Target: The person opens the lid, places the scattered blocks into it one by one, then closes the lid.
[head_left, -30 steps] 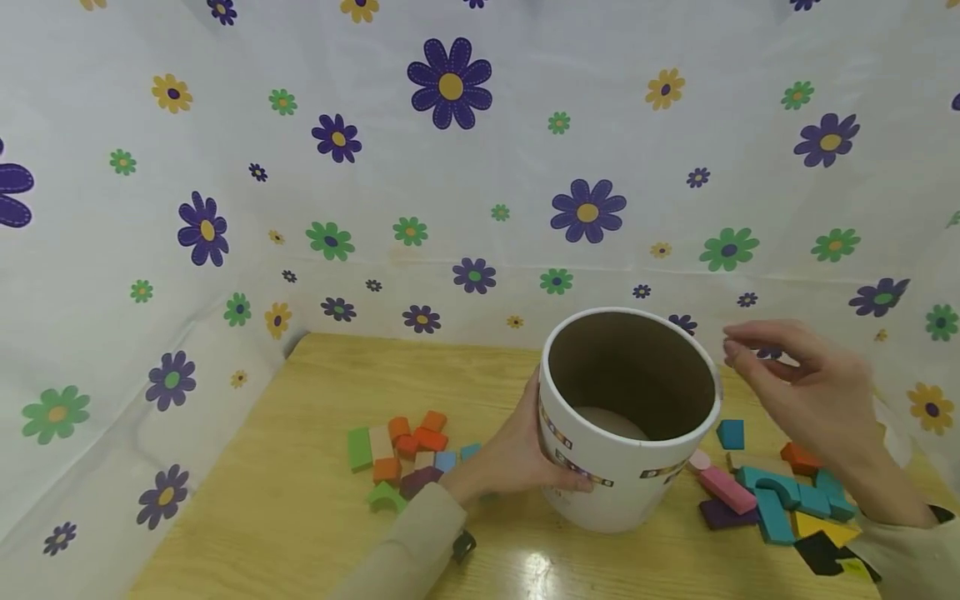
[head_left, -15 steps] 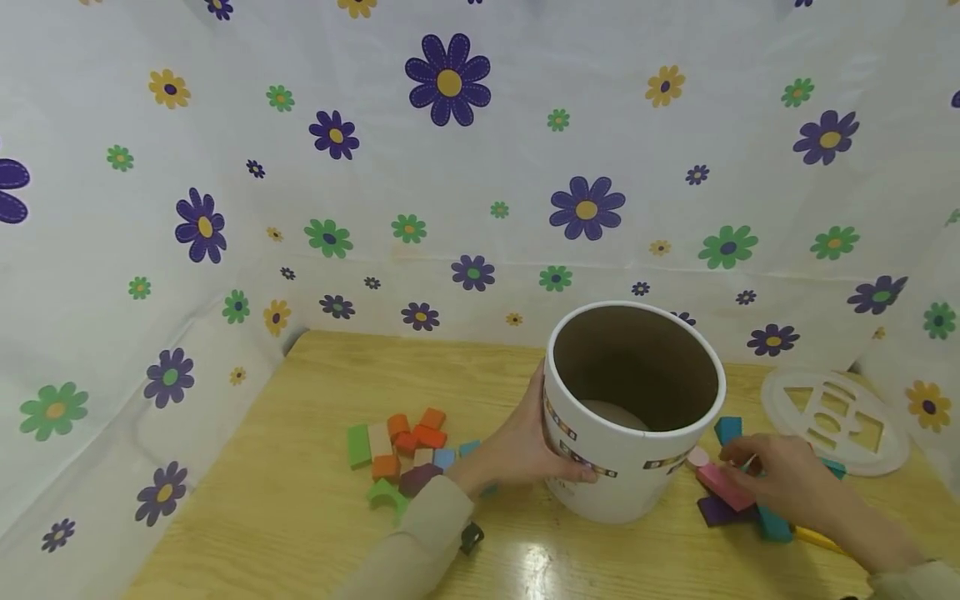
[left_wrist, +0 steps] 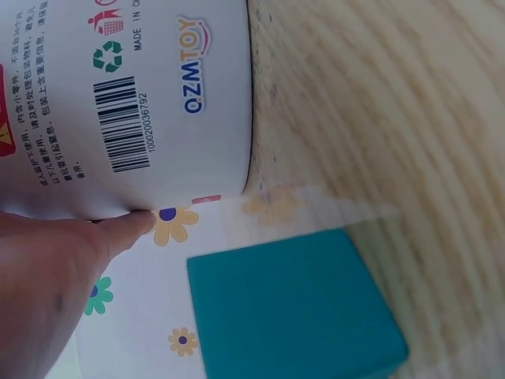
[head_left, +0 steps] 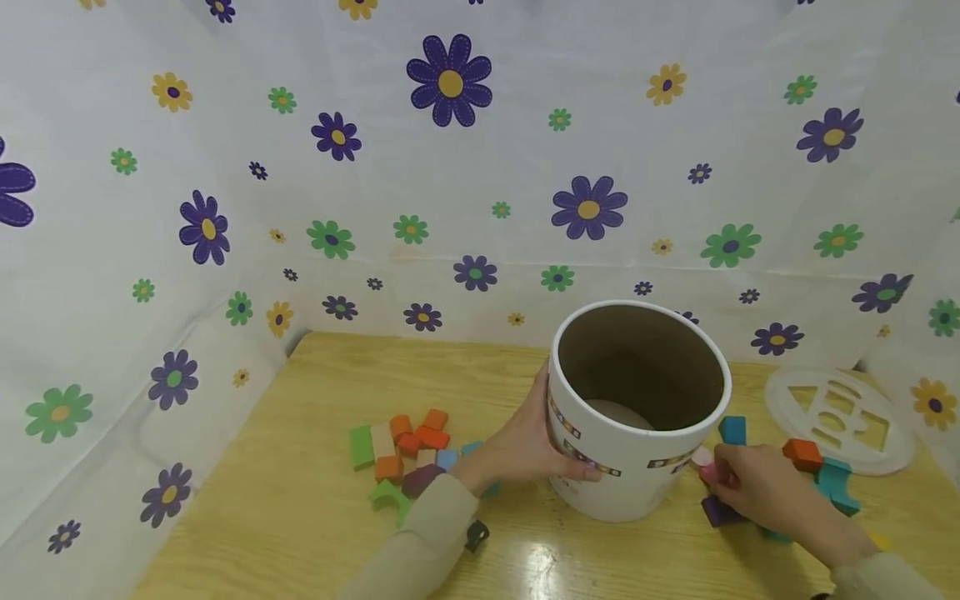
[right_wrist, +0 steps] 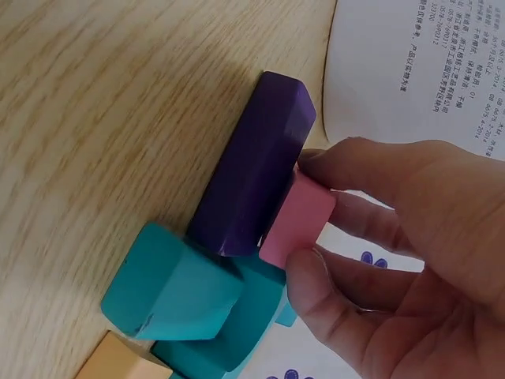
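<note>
My left hand (head_left: pixel 522 446) holds the side of a white cylindrical canister (head_left: pixel 611 487), open at the top, its visible inside bare. In the left wrist view the canister (left_wrist: pixel 173 150) shows a barcode and lettering, with a teal block (left_wrist: pixel 292 308) nearby. To the right of the canister, my right hand (head_left: pixel 768 492) pinches a pink block (right_wrist: pixel 300 221) between thumb and fingers. Right beside that block lies a purple block (right_wrist: pixel 256 166), and teal blocks (right_wrist: pixel 173 284) sit close by. Much of this pile is hidden behind the right hand in the head view.
Several coloured blocks, among them a green block (head_left: pixel 362 447) and an orange block (head_left: pixel 387 468), lie left of the canister. A white lid with cut-out shapes (head_left: pixel 888 408) is at the back right, near a red-orange block (head_left: pixel 802 455). A flowered cloth (head_left: pixel 450 183) hangs behind the table.
My right hand has come down from above the right-hand pile and now pinches the pink block. The left hand stays on the canister, which has shifted slightly right.
</note>
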`<action>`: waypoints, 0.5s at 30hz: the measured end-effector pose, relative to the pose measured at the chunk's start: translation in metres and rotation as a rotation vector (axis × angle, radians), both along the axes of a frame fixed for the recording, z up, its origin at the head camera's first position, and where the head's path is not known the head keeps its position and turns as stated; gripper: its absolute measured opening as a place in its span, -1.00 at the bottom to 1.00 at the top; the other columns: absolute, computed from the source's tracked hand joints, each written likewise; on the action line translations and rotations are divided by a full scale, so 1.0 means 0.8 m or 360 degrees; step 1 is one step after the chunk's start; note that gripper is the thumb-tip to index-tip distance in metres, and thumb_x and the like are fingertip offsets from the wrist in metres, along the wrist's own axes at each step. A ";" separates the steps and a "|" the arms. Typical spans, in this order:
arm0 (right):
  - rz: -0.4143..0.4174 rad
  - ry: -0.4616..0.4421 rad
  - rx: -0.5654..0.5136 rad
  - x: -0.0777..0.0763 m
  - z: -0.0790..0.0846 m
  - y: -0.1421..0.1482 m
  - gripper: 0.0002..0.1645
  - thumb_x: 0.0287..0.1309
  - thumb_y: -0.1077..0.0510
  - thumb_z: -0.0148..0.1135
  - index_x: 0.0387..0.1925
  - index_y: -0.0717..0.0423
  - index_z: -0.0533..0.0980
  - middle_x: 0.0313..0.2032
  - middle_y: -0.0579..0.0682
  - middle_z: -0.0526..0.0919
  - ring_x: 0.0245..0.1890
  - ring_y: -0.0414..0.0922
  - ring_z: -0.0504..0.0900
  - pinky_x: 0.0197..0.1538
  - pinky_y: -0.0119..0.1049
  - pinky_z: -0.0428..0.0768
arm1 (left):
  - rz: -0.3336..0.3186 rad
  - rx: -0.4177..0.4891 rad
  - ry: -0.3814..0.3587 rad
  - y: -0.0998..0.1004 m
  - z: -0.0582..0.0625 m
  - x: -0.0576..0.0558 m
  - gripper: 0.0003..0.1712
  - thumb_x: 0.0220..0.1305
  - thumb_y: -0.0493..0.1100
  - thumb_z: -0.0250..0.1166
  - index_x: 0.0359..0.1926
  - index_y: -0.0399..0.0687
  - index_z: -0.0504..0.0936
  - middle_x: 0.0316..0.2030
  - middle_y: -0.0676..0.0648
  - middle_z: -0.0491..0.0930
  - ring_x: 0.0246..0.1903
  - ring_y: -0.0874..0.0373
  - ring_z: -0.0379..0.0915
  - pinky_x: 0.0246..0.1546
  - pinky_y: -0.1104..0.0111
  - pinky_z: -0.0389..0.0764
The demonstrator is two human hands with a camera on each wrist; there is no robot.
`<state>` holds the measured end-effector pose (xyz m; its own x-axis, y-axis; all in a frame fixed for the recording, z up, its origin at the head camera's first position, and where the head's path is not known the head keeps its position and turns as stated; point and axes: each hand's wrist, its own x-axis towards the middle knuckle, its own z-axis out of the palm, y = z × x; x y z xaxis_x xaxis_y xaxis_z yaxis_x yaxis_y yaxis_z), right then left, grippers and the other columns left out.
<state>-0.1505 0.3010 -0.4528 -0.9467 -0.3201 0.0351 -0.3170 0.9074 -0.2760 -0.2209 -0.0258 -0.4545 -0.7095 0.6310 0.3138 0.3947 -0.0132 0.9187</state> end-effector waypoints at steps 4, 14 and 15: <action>-0.0062 -0.0060 -0.0039 0.001 0.009 0.003 -0.71 0.06 0.11 0.52 -0.46 0.01 0.49 -0.60 -0.20 0.46 -0.59 -0.29 0.33 -0.55 -0.46 0.33 | -0.0057 0.0037 -0.0006 0.002 0.000 -0.002 0.69 -0.27 -0.19 0.75 0.61 0.44 -0.33 0.54 0.00 0.09 0.48 -0.11 0.17 0.54 0.07 0.22; -0.0162 0.0538 -0.0356 0.002 0.060 0.019 -0.55 0.00 0.26 0.56 -0.03 0.21 0.63 -0.41 0.03 0.79 -0.49 -0.12 0.73 -0.54 -0.48 0.52 | -0.0120 0.0131 -0.0049 0.002 -0.003 -0.003 0.67 -0.25 -0.18 0.75 0.61 0.44 -0.33 0.55 -0.05 0.07 0.48 -0.20 0.17 0.51 0.11 0.29; -0.0181 0.0566 -0.0391 0.002 0.069 0.018 -0.52 0.01 0.26 0.56 0.01 0.20 0.63 -0.37 0.08 0.79 -0.46 -0.18 0.73 -0.54 -0.50 0.53 | -0.0119 0.0130 -0.0055 0.002 -0.003 -0.003 0.68 -0.25 -0.19 0.75 0.61 0.46 -0.33 0.55 -0.04 0.07 0.48 -0.19 0.17 0.51 0.12 0.29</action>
<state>-0.1489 0.3157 -0.3979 -0.8907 -0.1561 0.4270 -0.3333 0.8629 -0.3797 -0.2234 -0.0244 -0.4573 -0.6727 0.6557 0.3427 0.3580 -0.1168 0.9264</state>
